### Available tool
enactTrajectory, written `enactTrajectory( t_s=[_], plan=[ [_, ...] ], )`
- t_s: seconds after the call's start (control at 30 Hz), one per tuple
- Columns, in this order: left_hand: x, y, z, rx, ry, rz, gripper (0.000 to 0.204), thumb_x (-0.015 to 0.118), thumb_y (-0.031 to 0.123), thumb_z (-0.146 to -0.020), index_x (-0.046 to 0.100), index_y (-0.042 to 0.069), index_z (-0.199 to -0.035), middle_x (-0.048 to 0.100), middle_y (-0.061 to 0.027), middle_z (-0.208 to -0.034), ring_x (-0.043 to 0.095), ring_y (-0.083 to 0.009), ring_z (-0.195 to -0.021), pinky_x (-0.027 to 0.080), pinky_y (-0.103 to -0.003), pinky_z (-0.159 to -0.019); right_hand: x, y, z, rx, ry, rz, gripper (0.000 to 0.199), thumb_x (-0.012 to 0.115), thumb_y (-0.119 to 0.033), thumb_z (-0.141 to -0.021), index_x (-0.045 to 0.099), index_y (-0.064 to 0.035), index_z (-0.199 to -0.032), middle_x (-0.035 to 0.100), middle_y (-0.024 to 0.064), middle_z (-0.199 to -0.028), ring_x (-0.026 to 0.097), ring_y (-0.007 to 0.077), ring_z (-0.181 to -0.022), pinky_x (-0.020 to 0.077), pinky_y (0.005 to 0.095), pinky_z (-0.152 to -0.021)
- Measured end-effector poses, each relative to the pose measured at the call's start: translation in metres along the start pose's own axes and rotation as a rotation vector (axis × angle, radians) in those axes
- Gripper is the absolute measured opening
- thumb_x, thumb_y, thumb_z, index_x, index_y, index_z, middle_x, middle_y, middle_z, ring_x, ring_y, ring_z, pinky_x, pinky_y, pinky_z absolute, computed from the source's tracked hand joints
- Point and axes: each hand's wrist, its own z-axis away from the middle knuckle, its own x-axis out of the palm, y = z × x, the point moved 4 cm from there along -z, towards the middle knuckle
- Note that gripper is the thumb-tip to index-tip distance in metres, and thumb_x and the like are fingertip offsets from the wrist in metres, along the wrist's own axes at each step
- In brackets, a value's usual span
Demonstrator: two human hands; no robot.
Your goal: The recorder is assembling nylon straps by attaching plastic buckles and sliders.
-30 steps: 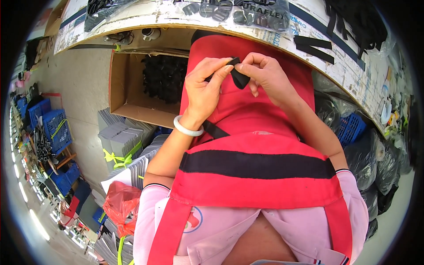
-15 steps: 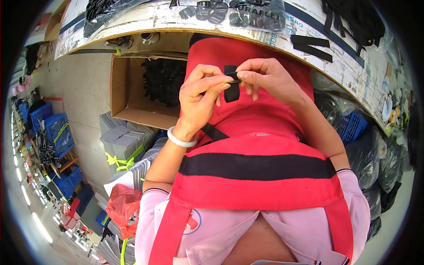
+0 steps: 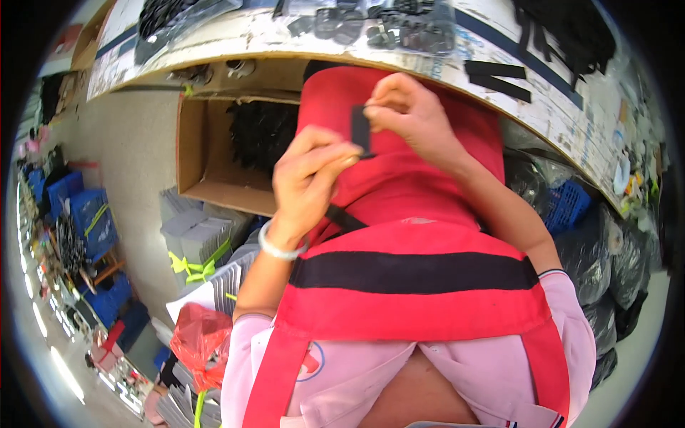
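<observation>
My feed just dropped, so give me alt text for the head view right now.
Both hands pinch a small black strip between them: left hand at its lower end, right hand at its upper end, held over a red apron with a black band. Above is a workbench strewn with black parts; an open cardboard box sits under it on the left.

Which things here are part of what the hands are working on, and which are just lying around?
In hand: small black strip, pinched by left hand and right hand, over the red apron.

Lying about: cardboard box, black straps on the table, blue crates, red bag.
</observation>
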Motion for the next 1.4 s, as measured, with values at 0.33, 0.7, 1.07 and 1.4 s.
enactTrajectory(
  t_s=[0.33, 0.7, 1.07, 1.4],
  plan=[
    [-0.163, -0.128, 0.108, -0.577, 0.713, 0.446, 0.030, 0.059, 0.008, -0.095, 0.057, -0.001, -0.123, 0.064, -0.0117, -0.113, 0.066, -0.0153, -0.088, 0.051, -0.025, -0.065, -0.070, -0.046, 0.033, -0.356, 0.297, 0.886, 0.017, 0.068, -0.015, -0.086, 0.065, -0.0064, -0.101, 0.065, 0.0085, -0.098, 0.065, 0.0226, -0.081, 0.0520, 0.0327, -0.071],
    [0.008, -0.080, -0.001, -0.624, 0.124, 0.832, 0.035, 0.051, -0.011, -0.090, 0.052, -0.007, -0.125, 0.057, -0.0177, -0.121, 0.062, -0.0315, -0.112, 0.053, -0.037, -0.097, -0.185, -0.071, 0.006, -0.277, 0.265, 1.443, 0.025, 0.071, -0.014, -0.080, 0.065, -0.0074, -0.103, 0.061, 0.0064, -0.093, 0.055, 0.0243, -0.095, 0.0464, 0.0331, -0.084],
    [0.037, -0.050, -0.021, -0.525, 0.010, 0.734, 0.022, 0.051, -0.001, -0.096, 0.051, -0.003, -0.117, 0.066, -0.0204, -0.100, 0.070, -0.0248, -0.079, 0.060, -0.032, -0.068, -0.177, -0.127, -0.008, -0.490, 0.512, 1.216, 0.011, 0.063, -0.013, -0.091, 0.062, -0.0033, -0.096, 0.065, 0.0033, -0.079, 0.059, 0.0132, -0.071, 0.0469, 0.0248, -0.069],
    [0.042, -0.046, -0.020, -0.491, 0.019, 0.582, 0.016, 0.062, 0.004, -0.092, 0.067, -0.006, -0.103, 0.069, -0.0098, -0.083, 0.066, -0.0141, -0.064, 0.055, -0.025, -0.057, -0.010, -0.044, 0.027, 0.206, 0.001, 0.161, 0.019, 0.064, -0.018, -0.092, 0.064, 0.0013, -0.088, 0.065, 0.0010, -0.075, 0.055, 0.0032, -0.070, 0.0440, 0.0191, -0.061]
  ],
)
